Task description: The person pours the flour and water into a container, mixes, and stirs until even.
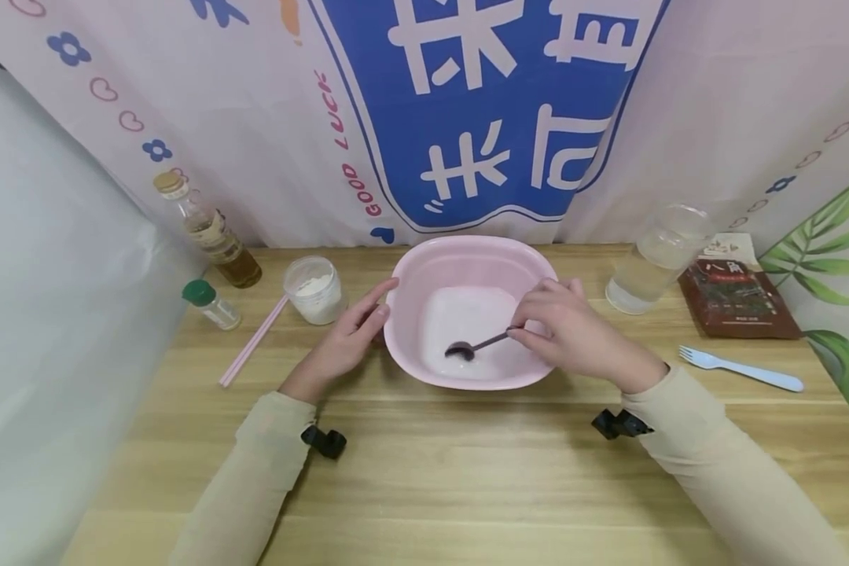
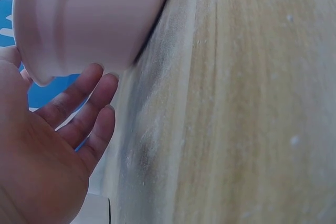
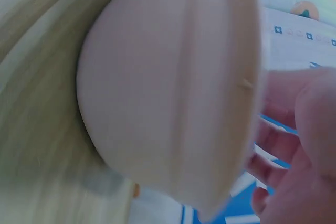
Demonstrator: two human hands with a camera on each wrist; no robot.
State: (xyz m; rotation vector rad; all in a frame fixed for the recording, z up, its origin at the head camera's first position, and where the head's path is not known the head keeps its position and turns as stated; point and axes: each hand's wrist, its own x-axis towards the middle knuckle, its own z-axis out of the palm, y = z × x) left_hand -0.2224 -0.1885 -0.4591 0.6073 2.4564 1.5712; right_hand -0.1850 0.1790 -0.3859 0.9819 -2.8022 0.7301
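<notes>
The right hand (image 1: 573,334) pinches one dark spoon (image 1: 475,345) inside the single pink basin (image 1: 467,255) between the hands. The left hand (image 1: 347,342) rests straight-fingered on its rim. Only the head view shows the spoon; both wrist views show just the basin's outer wall. Beyond the left hand stands one flour jar (image 1: 314,289).

one basin (image 1: 403,275), one spoon (image 1: 475,346), two bottles (image 1: 208,229), one fork (image 1: 739,368)

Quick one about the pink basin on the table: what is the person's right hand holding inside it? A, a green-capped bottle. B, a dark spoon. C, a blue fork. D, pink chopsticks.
B: the right hand pinches a dark spoon whose bowl sits in the white contents of the pink basin, while the left hand rests against the basin's outer wall.
</notes>
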